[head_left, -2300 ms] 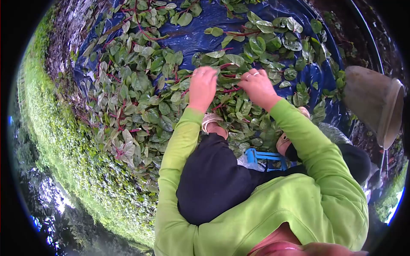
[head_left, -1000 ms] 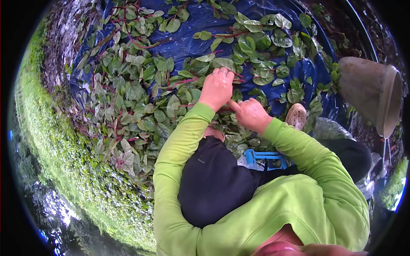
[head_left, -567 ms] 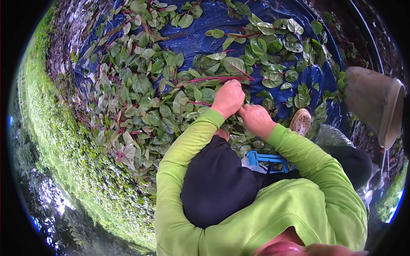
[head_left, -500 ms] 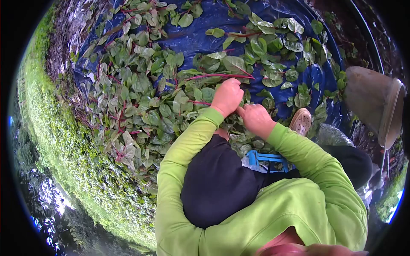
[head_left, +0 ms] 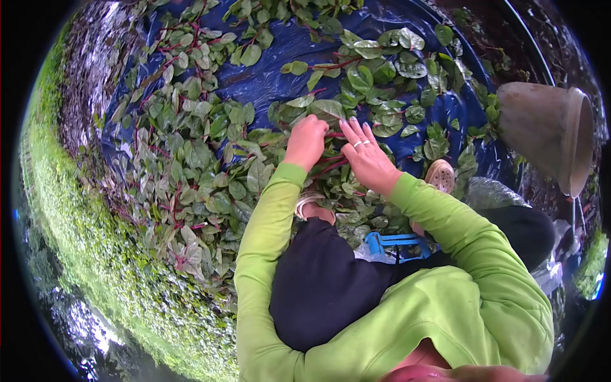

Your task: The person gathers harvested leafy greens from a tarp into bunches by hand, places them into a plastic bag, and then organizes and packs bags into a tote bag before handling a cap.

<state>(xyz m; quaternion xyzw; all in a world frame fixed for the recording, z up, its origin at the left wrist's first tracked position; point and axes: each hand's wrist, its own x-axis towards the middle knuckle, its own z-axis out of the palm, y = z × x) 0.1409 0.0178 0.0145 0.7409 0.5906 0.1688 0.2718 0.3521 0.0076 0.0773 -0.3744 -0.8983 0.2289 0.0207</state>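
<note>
From here I see the left hand (head_left: pixel 305 141) curled tight on a red stem (head_left: pixel 335 135) of Malabar spinach, just above the leafy pile (head_left: pixel 191 153) on the blue tarp (head_left: pixel 267 86). The right hand (head_left: pixel 370 164) is beside it, fingers stretched out over the stems; whether its thumb pinches one, I can't tell. A bucket (head_left: pixel 534 121) lies tipped at the tarp's right edge.

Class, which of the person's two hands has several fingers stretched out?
The right hand, nearer the bucket: several of its fingers extend and a ring shows, whereas the left hand has curled fingers.
</note>
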